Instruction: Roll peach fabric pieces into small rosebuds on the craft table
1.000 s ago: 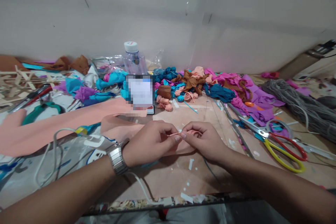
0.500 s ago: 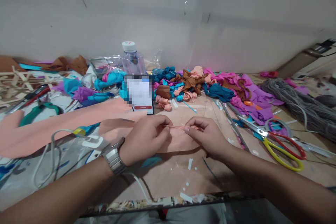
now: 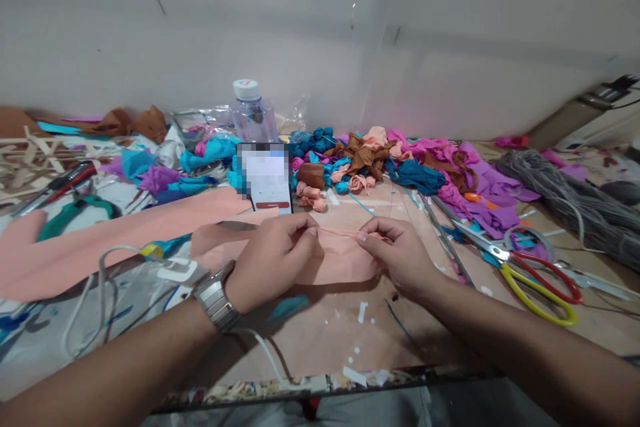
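A peach crepe paper strip (image 3: 343, 263) is stretched between my two hands, its upper edge folded or rolled into a thin ridge. My left hand (image 3: 280, 257) pinches that edge between thumb and forefinger; a metal watch is on its wrist. My right hand (image 3: 400, 250) grips the same edge farther right, also with thumb and forefinger. From the left hand the paper runs left, beside a larger peach sheet (image 3: 130, 233). Behind the hands lie small rolled peach paper roses (image 3: 311, 197). The fingers under the paper are partly hidden.
A phone (image 3: 270, 180) leans before a bottle (image 3: 253, 113). Crumpled coloured paper flowers (image 3: 367, 153) line the wall. Scissors with red and yellow handles (image 3: 505, 260) lie right, near grey yarn (image 3: 565, 193). Green-handled pliers (image 3: 70, 213) and a white cable (image 3: 100, 267) are at left.
My hands have drawn slightly apart along the paper's edge, and the left has shifted a little up and left. More of the strip shows between them.
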### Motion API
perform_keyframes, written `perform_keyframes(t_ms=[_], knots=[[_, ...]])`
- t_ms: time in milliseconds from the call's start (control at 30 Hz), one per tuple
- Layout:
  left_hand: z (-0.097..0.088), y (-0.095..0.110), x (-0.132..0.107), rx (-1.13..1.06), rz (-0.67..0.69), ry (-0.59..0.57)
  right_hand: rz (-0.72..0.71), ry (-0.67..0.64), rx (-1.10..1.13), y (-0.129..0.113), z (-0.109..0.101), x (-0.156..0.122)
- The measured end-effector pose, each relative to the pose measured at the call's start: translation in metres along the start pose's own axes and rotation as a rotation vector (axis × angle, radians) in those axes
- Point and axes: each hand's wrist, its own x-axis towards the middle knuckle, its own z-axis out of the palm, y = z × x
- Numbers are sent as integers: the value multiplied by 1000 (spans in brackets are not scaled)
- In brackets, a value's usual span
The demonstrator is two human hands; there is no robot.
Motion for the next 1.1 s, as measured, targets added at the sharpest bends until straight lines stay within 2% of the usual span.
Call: perform_keyframes(t_ms=[167,300,400,767,1000,1100], knots=[[-1,3,-1,-31,28,10,1,-61,-45,-4,3,-5],[1,12,-5,-66,176,-71,-7,-137,-35,-1,8,-11],[4,16,-6,-74,216,-114,-6,-186,-49,1,10,-14],[3,12,-3,-109,74,-166,46,-190,55,-2,11,-11],[5,13,-3,-57,81,-161,49,-198,9,1,9,-11],[8,13,-4,-40,94,-170,42,-242,-3,2,9,-11]])
